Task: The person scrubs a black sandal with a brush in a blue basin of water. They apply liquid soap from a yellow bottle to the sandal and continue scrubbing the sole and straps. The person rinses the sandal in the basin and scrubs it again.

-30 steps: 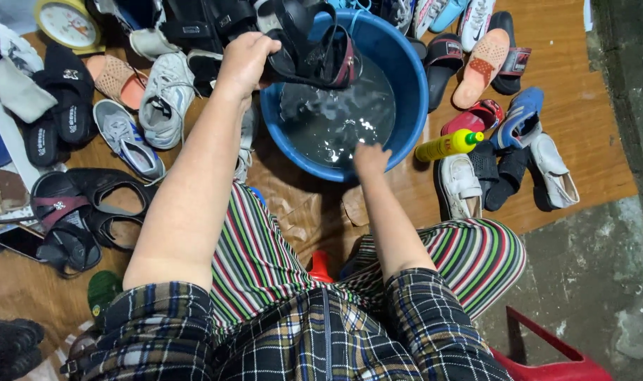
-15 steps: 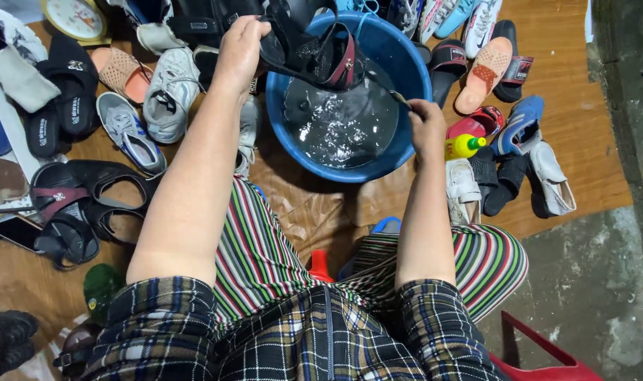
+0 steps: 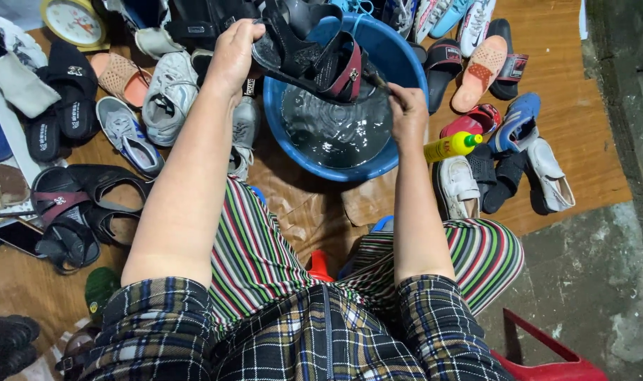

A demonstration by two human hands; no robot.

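Overhead, both hands busy at a black sandal above a blue basin.

Left hand clamped on the sandal's heel end, holding it tilted over the water in the basin. Right hand closed around a thin dark tool whose tip meets the sandal's red-trimmed strap; what the tool is cannot be told. Yellow bottle lies just right of the basin on the wooden floor, among scattered shoes. Person seated, striped trousers.
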